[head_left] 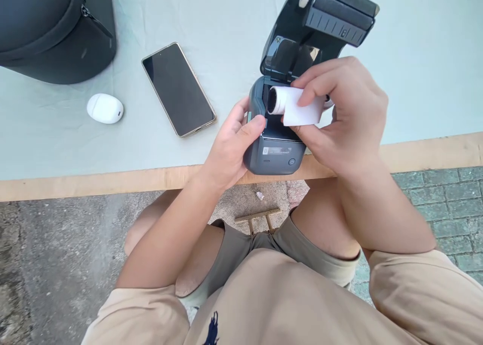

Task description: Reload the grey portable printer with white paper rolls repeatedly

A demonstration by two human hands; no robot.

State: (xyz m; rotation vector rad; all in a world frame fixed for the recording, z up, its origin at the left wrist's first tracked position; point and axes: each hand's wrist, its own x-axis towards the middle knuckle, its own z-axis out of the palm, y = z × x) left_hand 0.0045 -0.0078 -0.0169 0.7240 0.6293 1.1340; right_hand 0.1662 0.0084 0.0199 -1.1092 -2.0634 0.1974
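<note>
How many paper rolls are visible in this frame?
1. The paper roll is held by the right hand over the open printer, which the left hand steadies. Others may be hidden.

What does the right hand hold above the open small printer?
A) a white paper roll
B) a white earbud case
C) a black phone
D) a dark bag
A: the right hand grips a white paper roll over the open printer, which the left hand steadies.

Phone (178,89) lies on table (415,58), left of printer (274,151).
</note>
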